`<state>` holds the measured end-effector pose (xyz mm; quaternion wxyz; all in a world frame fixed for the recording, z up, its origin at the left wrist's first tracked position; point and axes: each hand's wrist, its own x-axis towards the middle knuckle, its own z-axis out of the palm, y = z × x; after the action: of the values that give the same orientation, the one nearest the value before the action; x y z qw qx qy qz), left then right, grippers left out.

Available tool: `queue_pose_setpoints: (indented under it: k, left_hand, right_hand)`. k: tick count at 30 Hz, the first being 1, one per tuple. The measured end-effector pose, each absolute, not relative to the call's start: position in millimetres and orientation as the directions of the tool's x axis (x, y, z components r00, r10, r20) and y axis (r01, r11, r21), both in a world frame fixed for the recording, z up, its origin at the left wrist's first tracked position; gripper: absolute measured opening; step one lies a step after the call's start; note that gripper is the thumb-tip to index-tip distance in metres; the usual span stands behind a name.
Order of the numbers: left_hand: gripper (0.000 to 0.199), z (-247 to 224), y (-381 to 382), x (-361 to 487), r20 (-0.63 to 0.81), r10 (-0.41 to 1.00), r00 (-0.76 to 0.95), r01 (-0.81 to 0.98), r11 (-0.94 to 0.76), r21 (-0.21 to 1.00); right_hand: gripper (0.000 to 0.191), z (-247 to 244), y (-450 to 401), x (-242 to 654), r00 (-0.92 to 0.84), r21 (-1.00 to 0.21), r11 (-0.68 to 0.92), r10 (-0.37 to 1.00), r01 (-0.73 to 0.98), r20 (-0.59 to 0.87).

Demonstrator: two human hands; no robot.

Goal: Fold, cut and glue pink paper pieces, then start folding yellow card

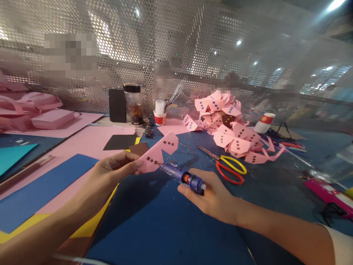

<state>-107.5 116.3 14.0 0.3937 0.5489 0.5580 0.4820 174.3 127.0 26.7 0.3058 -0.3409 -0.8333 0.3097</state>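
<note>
My left hand (120, 169) pinches the left end of a folded pink paper piece (150, 156), which carries small dark squares on both its arms. In my right hand (208, 193) is a blue glue gun (179, 175), with an orange part showing in its body. The gun points left, and its nozzle tip is at the lower arm of the pink piece, beside the dark squares. Whether the tip touches the paper is too small to tell. The fingers of my right hand wrap behind the gun and are partly hidden.
Scissors (230, 169) with red and yellow handles lie right of the glue gun. Behind them is a heap of pink pieces (237, 141). A jar (134, 106) and cups stand at the back. Blue card (52, 187) lies left; a magenta tool (329, 193) lies right.
</note>
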Motion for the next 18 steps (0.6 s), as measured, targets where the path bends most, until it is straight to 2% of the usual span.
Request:
queue_pose_setpoints:
  k: [18]
  left_hand:
    - [0.016,15.8,116.6,-104.1,0.062,0.994,-0.086,0.191,-0.044,0.981]
  right_hand:
    - [0.027,28.3,127.0,173.2,-0.6,-0.723,0.587,0.742,0.365,0.299]
